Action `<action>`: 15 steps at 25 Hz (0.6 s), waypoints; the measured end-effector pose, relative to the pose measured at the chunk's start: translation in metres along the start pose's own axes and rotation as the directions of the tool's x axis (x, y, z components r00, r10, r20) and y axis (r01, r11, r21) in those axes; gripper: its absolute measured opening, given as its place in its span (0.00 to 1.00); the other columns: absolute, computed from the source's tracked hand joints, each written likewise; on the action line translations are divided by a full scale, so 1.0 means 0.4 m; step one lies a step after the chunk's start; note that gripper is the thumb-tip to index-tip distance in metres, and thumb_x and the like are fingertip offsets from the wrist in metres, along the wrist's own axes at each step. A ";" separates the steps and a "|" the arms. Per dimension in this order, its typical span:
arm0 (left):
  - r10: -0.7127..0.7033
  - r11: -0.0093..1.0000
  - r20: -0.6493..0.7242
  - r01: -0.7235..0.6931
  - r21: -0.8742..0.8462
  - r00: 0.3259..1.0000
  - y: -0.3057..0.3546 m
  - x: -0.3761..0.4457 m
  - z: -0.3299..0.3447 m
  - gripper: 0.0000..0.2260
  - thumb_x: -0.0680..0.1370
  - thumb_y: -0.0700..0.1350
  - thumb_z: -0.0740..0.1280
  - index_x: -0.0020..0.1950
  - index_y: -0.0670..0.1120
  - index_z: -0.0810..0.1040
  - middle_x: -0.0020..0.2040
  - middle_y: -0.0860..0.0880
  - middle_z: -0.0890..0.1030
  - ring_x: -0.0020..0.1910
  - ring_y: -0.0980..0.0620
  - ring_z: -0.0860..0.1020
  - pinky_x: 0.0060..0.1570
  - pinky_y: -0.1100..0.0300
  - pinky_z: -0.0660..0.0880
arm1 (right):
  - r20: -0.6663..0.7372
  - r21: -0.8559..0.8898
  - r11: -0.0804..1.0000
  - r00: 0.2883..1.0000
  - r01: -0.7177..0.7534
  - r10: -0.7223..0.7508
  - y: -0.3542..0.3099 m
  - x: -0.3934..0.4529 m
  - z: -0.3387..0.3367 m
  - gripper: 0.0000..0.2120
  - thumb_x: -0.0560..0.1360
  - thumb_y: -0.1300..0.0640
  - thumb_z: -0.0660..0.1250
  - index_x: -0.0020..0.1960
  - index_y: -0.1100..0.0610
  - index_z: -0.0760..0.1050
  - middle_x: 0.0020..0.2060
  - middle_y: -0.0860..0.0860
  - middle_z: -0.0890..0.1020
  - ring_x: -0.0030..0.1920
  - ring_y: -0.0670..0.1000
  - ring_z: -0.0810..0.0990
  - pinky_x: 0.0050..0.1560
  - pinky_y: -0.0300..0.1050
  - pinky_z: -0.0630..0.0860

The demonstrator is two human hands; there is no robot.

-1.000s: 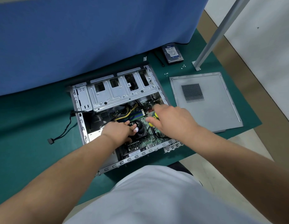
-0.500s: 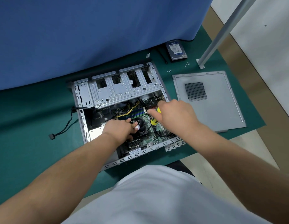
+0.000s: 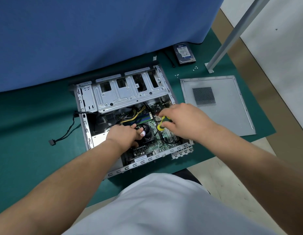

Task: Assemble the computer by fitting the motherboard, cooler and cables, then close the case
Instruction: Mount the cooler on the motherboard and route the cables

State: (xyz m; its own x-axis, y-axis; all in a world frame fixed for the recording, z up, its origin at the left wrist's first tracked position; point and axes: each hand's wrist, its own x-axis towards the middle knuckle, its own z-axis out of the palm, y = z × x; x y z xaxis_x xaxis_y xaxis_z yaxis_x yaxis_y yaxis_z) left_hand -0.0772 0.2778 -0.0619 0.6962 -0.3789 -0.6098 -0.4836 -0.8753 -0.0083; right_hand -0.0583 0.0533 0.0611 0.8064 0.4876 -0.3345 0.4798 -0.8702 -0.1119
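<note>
1. Two hands are working inside the open case, which is lying on its side on the green mat.
2. Left hand is gripping the cooler, fingers curled over its fan, probably bracing it on the motherboard while it's being screwed down.
3. Right hand is clenching the yellow-green screwdriver, shaft angling down beside the cooler; I can't see the tip or screw.
4. Yellow cables are running behind the cooler, under the drive cage.
5. Side panel is lying to the right, so closing is waiting.
6. Hard drive and loose screws are sitting farther back.
</note>
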 end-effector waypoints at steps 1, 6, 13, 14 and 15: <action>-0.002 1.000 0.000 0.002 -0.003 1.000 0.001 -0.001 -0.001 0.26 0.85 0.59 0.59 0.82 0.67 0.52 0.84 0.50 0.54 0.70 0.46 0.76 0.59 0.49 0.75 | -0.041 -0.060 0.994 0.995 -0.092 0.090 -0.018 0.002 0.012 0.20 0.83 0.38 0.56 0.54 0.51 0.77 0.36 0.50 0.76 0.41 0.57 0.79 0.32 0.47 0.70; -0.008 1.000 -0.006 0.008 0.007 1.000 0.004 -0.004 -0.004 0.27 0.85 0.60 0.59 0.82 0.66 0.51 0.84 0.51 0.54 0.69 0.46 0.77 0.57 0.50 0.75 | -0.106 -0.114 0.984 0.986 -0.137 0.125 -0.047 0.006 0.030 0.26 0.82 0.32 0.51 0.53 0.54 0.72 0.36 0.51 0.74 0.34 0.57 0.74 0.29 0.44 0.62; -0.010 1.000 -0.014 0.010 -0.001 1.000 0.006 -0.006 -0.003 0.27 0.85 0.59 0.59 0.82 0.66 0.52 0.84 0.50 0.55 0.70 0.46 0.76 0.59 0.50 0.74 | -0.024 0.086 0.992 0.996 0.092 -0.090 -0.008 -0.010 -0.012 0.12 0.82 0.49 0.65 0.64 0.46 0.78 0.57 0.47 0.80 0.54 0.54 0.81 0.50 0.49 0.78; -0.010 1.000 -0.010 0.010 0.001 1.000 0.007 -0.007 -0.003 0.27 0.85 0.60 0.59 0.82 0.66 0.52 0.84 0.50 0.55 0.71 0.46 0.76 0.59 0.50 0.74 | -0.082 0.019 1.000 0.997 0.007 -0.005 -0.022 -0.010 0.003 0.14 0.83 0.43 0.61 0.60 0.49 0.78 0.48 0.49 0.80 0.49 0.56 0.82 0.43 0.49 0.77; -0.008 1.000 -0.006 0.008 0.003 1.000 0.007 -0.007 -0.005 0.27 0.84 0.60 0.59 0.82 0.66 0.52 0.84 0.50 0.55 0.71 0.46 0.75 0.60 0.50 0.74 | -0.127 -0.072 0.993 0.988 -0.092 0.083 -0.038 -0.009 0.018 0.20 0.83 0.38 0.56 0.53 0.52 0.77 0.37 0.49 0.77 0.41 0.57 0.81 0.34 0.47 0.73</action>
State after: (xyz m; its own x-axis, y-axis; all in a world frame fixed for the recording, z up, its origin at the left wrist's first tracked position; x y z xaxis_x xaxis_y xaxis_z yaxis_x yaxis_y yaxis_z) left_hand -0.0797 0.2758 -0.0587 0.7028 -0.3740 -0.6051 -0.4798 -0.8772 -0.0151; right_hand -0.0709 0.0644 0.0573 0.8809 0.4188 -0.2206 0.4267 -0.9043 -0.0132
